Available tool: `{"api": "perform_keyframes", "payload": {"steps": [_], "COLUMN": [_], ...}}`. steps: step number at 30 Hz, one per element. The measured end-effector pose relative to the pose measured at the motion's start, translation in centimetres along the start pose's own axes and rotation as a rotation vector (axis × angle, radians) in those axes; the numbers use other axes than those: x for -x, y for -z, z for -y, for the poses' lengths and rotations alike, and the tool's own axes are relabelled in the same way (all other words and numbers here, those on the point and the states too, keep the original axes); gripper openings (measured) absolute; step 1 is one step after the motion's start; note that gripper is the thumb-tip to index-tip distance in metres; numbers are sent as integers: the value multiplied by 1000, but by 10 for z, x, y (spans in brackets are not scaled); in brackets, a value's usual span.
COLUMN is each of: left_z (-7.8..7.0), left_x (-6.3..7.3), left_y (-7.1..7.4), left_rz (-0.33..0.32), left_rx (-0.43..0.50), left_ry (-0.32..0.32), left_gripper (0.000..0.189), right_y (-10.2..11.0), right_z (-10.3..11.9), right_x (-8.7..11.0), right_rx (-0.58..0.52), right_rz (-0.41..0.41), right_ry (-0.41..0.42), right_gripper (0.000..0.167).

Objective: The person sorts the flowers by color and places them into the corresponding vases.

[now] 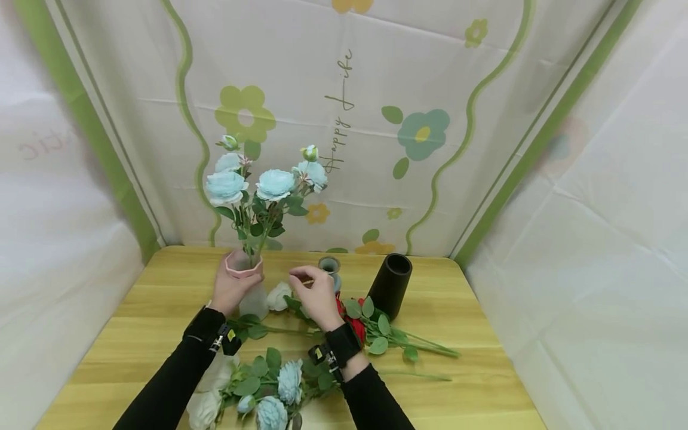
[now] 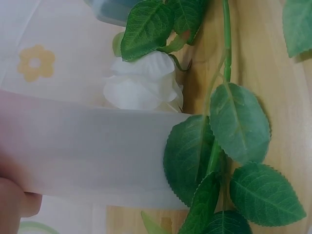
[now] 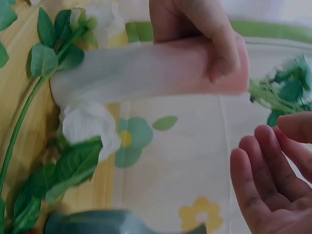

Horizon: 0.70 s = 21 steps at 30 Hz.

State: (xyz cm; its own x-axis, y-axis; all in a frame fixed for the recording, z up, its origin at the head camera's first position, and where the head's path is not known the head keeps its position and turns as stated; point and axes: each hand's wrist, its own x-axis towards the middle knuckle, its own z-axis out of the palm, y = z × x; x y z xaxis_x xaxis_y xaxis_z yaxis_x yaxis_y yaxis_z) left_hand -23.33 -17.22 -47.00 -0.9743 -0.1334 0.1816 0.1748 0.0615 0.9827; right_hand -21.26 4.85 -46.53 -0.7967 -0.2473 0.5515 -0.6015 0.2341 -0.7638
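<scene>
Near the back left of the table stands a frosted vase (image 1: 254,303) with a pink rim. Tall stems of artificial light blue flowers (image 1: 275,184) with green leaves rise out of it. My left hand (image 1: 232,288) grips the vase around its upper part, thumb across the front; the right wrist view shows the same hold. To the right of the vase, my right hand (image 1: 317,297) is raised with nothing in it, its fingers relaxed and bent in the right wrist view. A white rose (image 1: 279,297) lies between the hands, beside the vase's base.
A black vase (image 1: 390,286) and a small grey-blue vase (image 1: 329,266) stand to the right. Red flowers (image 1: 358,328) lie by the right wrist. Blue flowers (image 1: 290,382) and white flowers (image 1: 205,408) lie at the front. A patterned cloth (image 1: 301,65) hangs behind the table.
</scene>
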Motion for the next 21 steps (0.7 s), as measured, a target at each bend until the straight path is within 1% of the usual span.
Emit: {"api": "perform_keyframes", "payload": {"steps": [1,3,5,6,8,9,12,14,15,16,17,21], "left_z": [-5,-12,-14,-13,-4,1,14,18,13,8,3,-22], "left_x": [2,6,8,8,4,2,-3,-5,-2,0,3,11], "left_y": [0,0,0,0,1,1,1,1,0,-1,-1,-3], "left_rz": [2,0,0,-3,-5,-6,-16,-19,-14,-8,-2,18], "left_rx": [0,-8,-16,-19,-30,-32,-29,-20,-21,-18,-16,-18], "left_ry": [-2,-4,0,6,15,16,8,1,-6,-5,-5,-12], "left_gripper": [79,78,78,79,81,82,84,84,83,83,83,81], "right_y": [9,16,23,27,35,35,46,53,57,65,68,80], "right_z": [18,17,16,14,11,-9,-13,-15,-10,14,18,17], "right_x": [2,8,13,16,23,27,35,43,46,49,54,71], "right_rx": [-20,-17,-20,-17,-8,1,20,36,49,61,74,135], "right_rz": [13,15,12,7,3,0,24,50,67,88,105,154], "right_ry": [-31,-63,-90,-88,-84,-57,-55,-73,-95,-130,-149,-166], "right_gripper": [21,20,20,19,18,19,17,18,19,17,17,15]}}
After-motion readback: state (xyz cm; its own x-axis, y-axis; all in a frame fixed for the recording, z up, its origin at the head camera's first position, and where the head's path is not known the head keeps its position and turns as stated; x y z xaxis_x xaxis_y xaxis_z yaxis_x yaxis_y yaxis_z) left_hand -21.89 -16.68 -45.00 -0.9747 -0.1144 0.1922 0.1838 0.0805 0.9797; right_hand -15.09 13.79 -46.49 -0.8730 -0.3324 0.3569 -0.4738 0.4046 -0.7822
